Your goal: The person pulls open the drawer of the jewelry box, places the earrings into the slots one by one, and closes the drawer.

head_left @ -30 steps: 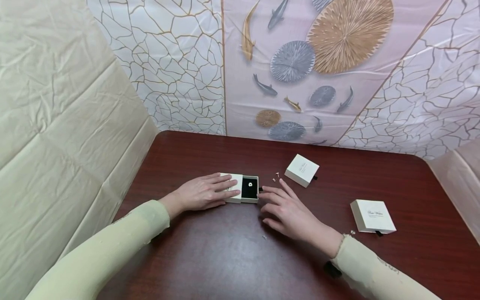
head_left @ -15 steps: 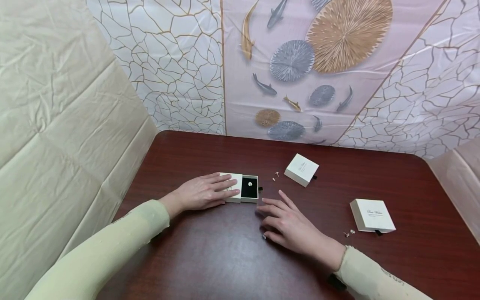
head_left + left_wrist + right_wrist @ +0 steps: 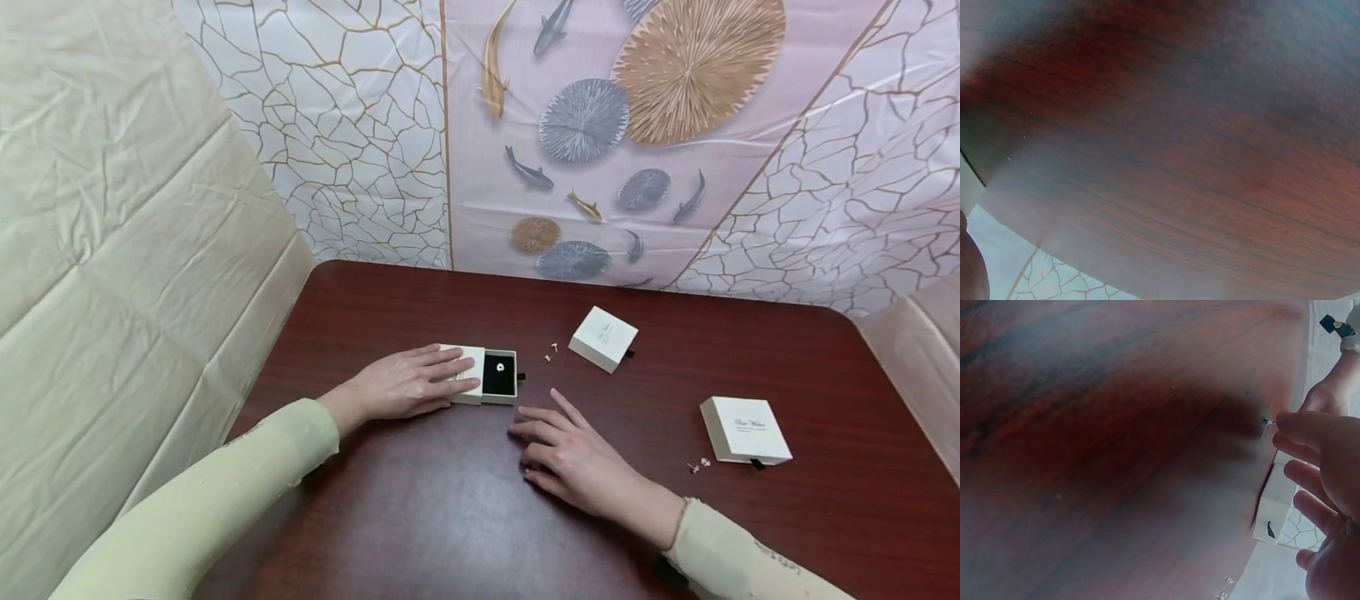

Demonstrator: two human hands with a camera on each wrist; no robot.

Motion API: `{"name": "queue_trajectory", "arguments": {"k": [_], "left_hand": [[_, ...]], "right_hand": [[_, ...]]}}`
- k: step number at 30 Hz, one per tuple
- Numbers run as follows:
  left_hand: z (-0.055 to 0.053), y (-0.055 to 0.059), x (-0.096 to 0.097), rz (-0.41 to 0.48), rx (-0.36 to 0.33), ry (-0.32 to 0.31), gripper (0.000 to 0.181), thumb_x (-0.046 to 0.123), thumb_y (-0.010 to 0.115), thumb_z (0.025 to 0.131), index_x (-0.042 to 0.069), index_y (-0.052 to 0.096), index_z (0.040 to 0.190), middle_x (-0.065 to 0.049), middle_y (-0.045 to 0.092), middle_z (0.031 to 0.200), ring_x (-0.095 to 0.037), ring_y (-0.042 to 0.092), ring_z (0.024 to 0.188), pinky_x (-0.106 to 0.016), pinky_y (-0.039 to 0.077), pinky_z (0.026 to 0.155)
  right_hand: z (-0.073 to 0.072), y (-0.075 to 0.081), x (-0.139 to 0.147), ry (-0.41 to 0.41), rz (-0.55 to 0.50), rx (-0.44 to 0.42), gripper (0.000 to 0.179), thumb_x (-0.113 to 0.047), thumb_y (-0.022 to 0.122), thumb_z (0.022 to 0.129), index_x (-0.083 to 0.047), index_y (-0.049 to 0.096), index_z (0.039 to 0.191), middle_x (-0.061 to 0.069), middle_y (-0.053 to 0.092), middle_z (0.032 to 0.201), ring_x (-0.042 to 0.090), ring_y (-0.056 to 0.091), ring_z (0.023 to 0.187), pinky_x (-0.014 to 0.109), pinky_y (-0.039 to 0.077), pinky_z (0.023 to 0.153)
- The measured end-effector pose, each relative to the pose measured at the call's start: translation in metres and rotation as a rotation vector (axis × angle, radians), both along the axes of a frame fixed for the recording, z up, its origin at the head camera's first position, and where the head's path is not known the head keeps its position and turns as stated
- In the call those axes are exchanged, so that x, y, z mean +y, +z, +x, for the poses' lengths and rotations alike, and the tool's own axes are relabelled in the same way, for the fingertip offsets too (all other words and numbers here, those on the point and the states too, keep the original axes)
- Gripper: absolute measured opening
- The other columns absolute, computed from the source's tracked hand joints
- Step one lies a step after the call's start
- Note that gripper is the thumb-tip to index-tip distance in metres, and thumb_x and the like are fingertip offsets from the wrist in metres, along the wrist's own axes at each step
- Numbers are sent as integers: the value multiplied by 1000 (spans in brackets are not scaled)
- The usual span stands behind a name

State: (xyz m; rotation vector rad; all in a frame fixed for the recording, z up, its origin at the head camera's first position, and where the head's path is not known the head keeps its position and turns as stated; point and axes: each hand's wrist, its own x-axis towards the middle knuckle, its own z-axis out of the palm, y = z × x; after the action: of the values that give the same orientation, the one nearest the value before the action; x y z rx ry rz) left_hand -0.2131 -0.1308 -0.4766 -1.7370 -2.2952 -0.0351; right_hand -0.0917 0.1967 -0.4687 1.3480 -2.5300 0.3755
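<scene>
A white slide-out jewelry box (image 3: 472, 353) lies mid-table, with its drawer partly out to the right. A small flower-shaped earring (image 3: 500, 367) sits on the drawer's black foam (image 3: 498, 385). My left hand (image 3: 405, 385) rests flat on the box sleeve, fingers straight across its top. On the near right of the drawer is my right hand (image 3: 573, 454), fingers loosely spread and apart from the box. In the right wrist view, its thumb and index tips are right at a small silver stud earring (image 3: 1267, 422); in the head view the hand covers that earring.
Two more white boxes stand shut, one farther back (image 3: 603, 337) and one at the right (image 3: 746, 431). Small stud earrings (image 3: 551, 353) lie left of the back box. Other earrings (image 3: 699, 466) lie beside the right box. Patterned cloth (image 3: 375, 150) hangs behind the table.
My right hand has moved from the drawer's black pull tab toward the near side, its thumb now over a small earring. My left hand and the box have stayed put.
</scene>
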Motion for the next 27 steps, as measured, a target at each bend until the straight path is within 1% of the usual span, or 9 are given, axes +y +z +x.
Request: {"name": "queue_trajectory", "arguments": {"k": [6,16,24,27], "left_hand": [[0,0,0,0,5,4,53,31,73,103,20,60,154,-10,57,158,-30,52,148,-47,43,121],[0,-2,0,3,13,4,53,31,74,103,20,61,153,-11,57,158,-30,53,147,-48,44,120],[0,-1,0,8,10,1,53,29,73,103,20,61,154,-11,57,158,-30,53,147,-48,44,120],[0,-1,0,4,13,3,53,30,73,103,21,61,154,-11,57,158,-30,53,147,-47,44,120]], "right_hand": [[-1,-3,0,13,-1,15,17,-18,90,83,-18,73,84,5,74,128,32,61,137,68,33,119],[-3,-6,0,22,-15,28,13,-13,89,83,-15,77,85,4,74,126,29,61,136,63,30,124],[-7,-4,2,5,-9,5,13,-11,90,82,-15,78,86,5,74,128,29,61,136,68,36,117],[-10,-1,3,-8,-24,-18,13,-10,88,84,-14,77,88,6,74,129,30,61,136,69,36,117]]}}
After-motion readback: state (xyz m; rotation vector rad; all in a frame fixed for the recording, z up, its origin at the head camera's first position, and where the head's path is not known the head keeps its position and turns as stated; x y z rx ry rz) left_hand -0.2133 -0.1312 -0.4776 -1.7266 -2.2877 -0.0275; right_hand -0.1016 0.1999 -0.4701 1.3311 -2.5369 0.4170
